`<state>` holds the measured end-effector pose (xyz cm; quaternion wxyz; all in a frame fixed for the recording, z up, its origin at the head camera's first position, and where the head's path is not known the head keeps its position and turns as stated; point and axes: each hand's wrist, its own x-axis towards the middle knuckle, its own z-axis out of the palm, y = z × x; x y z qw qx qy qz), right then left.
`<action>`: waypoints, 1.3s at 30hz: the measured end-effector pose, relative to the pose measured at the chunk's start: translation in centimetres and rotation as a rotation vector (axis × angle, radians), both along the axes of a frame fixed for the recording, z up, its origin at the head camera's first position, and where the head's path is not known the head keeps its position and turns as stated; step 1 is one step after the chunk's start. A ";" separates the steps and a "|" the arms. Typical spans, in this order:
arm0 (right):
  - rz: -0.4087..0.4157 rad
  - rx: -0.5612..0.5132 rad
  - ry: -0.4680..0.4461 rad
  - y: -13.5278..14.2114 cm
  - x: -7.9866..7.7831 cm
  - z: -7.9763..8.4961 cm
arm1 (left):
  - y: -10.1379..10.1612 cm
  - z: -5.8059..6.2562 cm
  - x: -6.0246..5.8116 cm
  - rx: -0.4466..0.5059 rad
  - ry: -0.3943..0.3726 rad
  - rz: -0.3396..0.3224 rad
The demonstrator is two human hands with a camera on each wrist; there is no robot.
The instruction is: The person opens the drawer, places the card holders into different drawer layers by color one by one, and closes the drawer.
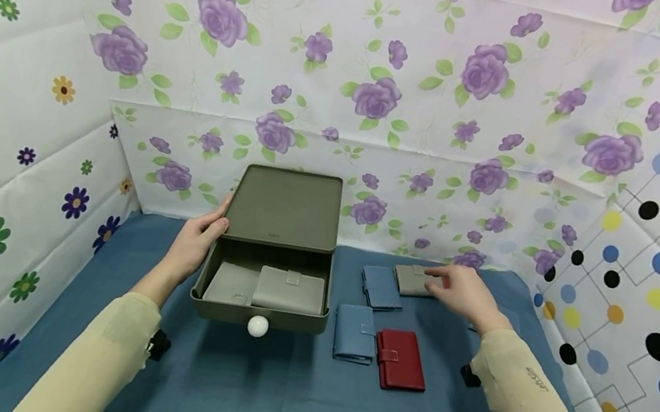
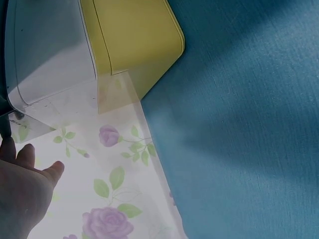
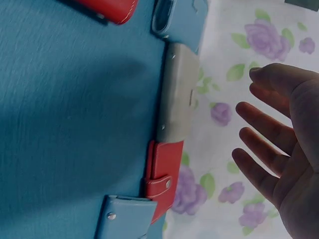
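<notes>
An olive box [image 1: 285, 210] stands at the centre back with its drawer [image 1: 205, 301] pulled out by a white round knob [image 1: 257, 326]. Inside the drawer lie two grey wallets, one [image 1: 290, 291] overlapping the other [image 1: 230, 284]. My left hand [image 1: 195, 239] rests against the box's left side, thumb near its top front corner; in the left wrist view the fingers are fairly straight. My right hand [image 1: 462, 292], fingers loosely bent and holding nothing, hovers beside a grey wallet [image 3: 177, 94] at the back right. A red wallet [image 3: 167, 172] shows next to that one.
Left of the grey wallet lies a blue wallet [image 1: 382, 288]; nearer are another blue wallet [image 1: 355, 334] and a red wallet [image 1: 401, 360]. A further blue wallet [image 3: 127, 217] lies partly behind my right wrist. Patterned sheets [image 1: 348, 93] wall the blue tablecloth [image 1: 286, 401].
</notes>
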<state>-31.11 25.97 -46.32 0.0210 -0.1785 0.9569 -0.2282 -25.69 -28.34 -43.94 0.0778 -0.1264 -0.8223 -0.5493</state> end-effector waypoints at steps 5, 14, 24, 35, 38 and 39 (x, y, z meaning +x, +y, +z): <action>0.006 0.013 -0.016 0.7 -0.6 -1.1 | 0.0 0.1 0.1 -0.005 0.004 0.003; 0.042 0.207 0.001 0.4 -2.4 -3.6 | -0.1 -0.1 0.0 -0.002 -0.006 0.007; 0.018 0.292 0.013 -1.3 -4.0 -5.1 | -0.1 -0.1 0.1 0.005 0.001 0.012; 0.053 0.354 0.009 -1.8 -5.2 -5.4 | -0.1 -0.2 0.1 -0.005 0.016 0.028; 0.066 0.380 -0.005 -1.6 -5.4 -5.4 | 0.0 -0.2 0.1 -0.002 0.017 0.030; 0.068 0.382 -0.014 -1.5 -5.5 -5.4 | 0.0 -0.2 0.1 0.002 0.015 0.032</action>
